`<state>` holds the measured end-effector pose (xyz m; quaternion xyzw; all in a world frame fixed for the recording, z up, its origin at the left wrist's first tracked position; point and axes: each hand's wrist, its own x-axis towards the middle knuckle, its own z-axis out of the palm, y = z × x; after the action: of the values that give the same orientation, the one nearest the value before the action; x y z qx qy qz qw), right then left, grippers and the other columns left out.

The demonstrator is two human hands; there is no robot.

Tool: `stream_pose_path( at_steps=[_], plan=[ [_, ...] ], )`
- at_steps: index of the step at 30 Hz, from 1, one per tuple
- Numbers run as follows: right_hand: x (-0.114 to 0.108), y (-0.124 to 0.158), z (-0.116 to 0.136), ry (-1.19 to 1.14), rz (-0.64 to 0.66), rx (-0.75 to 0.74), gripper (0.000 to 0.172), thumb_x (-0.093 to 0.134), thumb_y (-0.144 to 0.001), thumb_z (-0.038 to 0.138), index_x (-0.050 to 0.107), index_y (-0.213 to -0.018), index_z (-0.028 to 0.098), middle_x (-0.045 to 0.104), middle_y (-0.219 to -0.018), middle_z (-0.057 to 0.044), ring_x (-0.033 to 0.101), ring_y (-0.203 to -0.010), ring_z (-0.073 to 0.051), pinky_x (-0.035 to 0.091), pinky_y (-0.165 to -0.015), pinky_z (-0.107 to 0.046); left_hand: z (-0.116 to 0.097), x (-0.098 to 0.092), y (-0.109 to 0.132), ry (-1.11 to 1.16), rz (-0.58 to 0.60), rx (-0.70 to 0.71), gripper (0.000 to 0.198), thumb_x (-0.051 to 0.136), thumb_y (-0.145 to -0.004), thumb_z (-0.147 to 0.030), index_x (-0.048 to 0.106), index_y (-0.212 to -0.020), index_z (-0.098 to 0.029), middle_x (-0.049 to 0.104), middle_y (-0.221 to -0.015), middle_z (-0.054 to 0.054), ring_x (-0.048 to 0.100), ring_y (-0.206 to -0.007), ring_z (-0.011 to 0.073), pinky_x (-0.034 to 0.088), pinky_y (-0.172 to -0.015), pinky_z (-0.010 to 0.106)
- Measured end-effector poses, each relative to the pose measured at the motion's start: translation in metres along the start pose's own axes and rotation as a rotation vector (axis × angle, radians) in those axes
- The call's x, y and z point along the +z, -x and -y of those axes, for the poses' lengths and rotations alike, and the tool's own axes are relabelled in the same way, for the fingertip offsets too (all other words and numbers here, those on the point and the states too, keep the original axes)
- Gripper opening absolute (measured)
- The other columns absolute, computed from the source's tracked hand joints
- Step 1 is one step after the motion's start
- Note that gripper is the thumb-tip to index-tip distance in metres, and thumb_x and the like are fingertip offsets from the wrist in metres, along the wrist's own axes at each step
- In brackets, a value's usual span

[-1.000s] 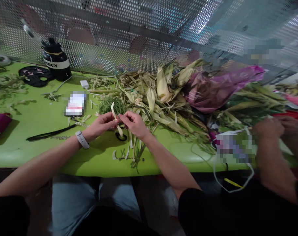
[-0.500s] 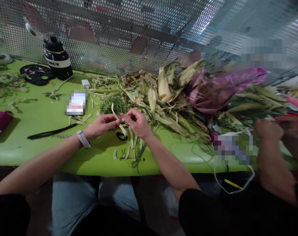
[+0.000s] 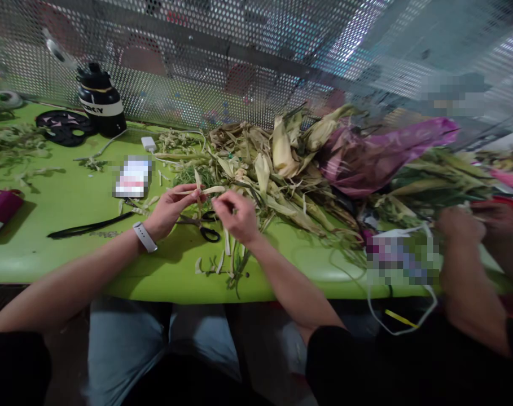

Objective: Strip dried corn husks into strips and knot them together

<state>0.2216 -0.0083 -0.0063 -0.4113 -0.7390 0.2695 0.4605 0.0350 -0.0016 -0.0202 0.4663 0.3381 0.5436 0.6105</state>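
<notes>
My left hand (image 3: 169, 210), with a pale watch strap (image 3: 145, 237) at its wrist, pinches crossed strips of corn husk (image 3: 198, 181). One strip points up and another runs right toward my other hand. My right hand (image 3: 237, 214) is just right of the strips, its fingers curled and slightly blurred; anything between them is hidden. Under my hands lie black-handled scissors (image 3: 209, 233). Loose husk strips (image 3: 227, 242) and thin green stems (image 3: 239, 265) lie on the green table in front of my right hand.
Behind my hands is a heap of corn husks (image 3: 284, 149) with a pink plastic bag (image 3: 353, 158). Left stand a phone (image 3: 133, 177), a black bottle (image 3: 100, 101) and a purple box (image 3: 0, 211). A co-worker's hands (image 3: 461, 225) are at the right.
My right hand has come away from the husk strip and is slightly to the right. The strips in my left hand now show crossed, and more of the scissors is visible.
</notes>
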Motion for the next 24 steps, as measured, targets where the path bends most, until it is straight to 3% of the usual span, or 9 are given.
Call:
stream_pose_path(
  at_steps=[1,3,8,12,20,24],
  plan=[
    [0.005,0.001,-0.001,0.024,0.117,0.009,0.026,0.059,-0.088,0.046,0.059,-0.080,0.021,0.059,-0.073,-0.001,0.048,-0.060,-0.013,0.039,-0.060,-0.029,0.000,0.001,0.000,0.023,-0.021,0.002,0.035,0.083,-0.071,-0.036,0.073,-0.099,-0.018,0.077,-0.095,0.005,0.069,-0.092,0.0164,0.051,-0.089,0.032],
    [0.014,0.002,-0.005,0.025,0.196,0.044,0.025,0.061,-0.086,0.045,0.063,-0.091,0.020,0.066,-0.082,-0.003,0.054,-0.066,-0.014,0.043,-0.066,-0.029,0.000,0.003,0.001,0.062,-0.052,-0.006,0.035,0.085,-0.067,-0.034,0.074,-0.096,-0.018,0.077,-0.093,0.004,0.069,-0.088,0.0150,0.052,-0.086,0.031],
    [0.024,0.001,-0.010,-0.113,0.079,0.145,0.029,0.063,-0.085,0.046,0.064,-0.092,0.018,0.067,-0.080,-0.003,0.058,-0.068,-0.014,0.046,-0.066,-0.028,0.000,0.008,0.003,0.076,-0.086,-0.009,0.033,0.087,-0.064,-0.033,0.077,-0.091,-0.017,0.077,-0.090,0.005,0.069,-0.085,0.0151,0.053,-0.088,0.032],
    [0.027,-0.001,-0.012,-0.261,0.120,0.186,0.030,0.067,-0.080,0.046,0.063,-0.090,0.017,0.063,-0.074,0.000,0.054,-0.062,-0.011,0.045,-0.060,-0.026,0.001,0.009,0.002,0.030,-0.131,0.041,0.034,0.087,-0.063,-0.036,0.078,-0.090,-0.017,0.078,-0.088,0.005,0.069,-0.083,0.0159,0.054,-0.086,0.032],
    [0.027,-0.002,-0.009,-0.412,0.197,0.310,0.029,0.067,-0.079,0.045,0.056,-0.085,0.019,0.050,-0.064,0.005,0.042,-0.051,-0.007,0.037,-0.048,-0.023,0.007,0.008,0.003,0.081,-0.067,0.053,0.032,0.088,-0.063,-0.029,0.076,-0.091,-0.018,0.077,-0.088,0.004,0.070,-0.082,0.0143,0.056,-0.085,0.032],
    [0.027,-0.001,-0.008,-0.415,0.205,0.288,0.029,0.070,-0.077,0.042,0.052,-0.079,0.019,0.051,-0.066,0.005,0.046,-0.054,-0.007,0.040,-0.051,-0.022,0.006,0.008,0.004,0.051,-0.115,0.061,0.036,0.088,-0.063,-0.029,0.076,-0.094,-0.018,0.077,-0.086,0.005,0.070,-0.080,0.0152,0.057,-0.080,0.031]
  ],
)
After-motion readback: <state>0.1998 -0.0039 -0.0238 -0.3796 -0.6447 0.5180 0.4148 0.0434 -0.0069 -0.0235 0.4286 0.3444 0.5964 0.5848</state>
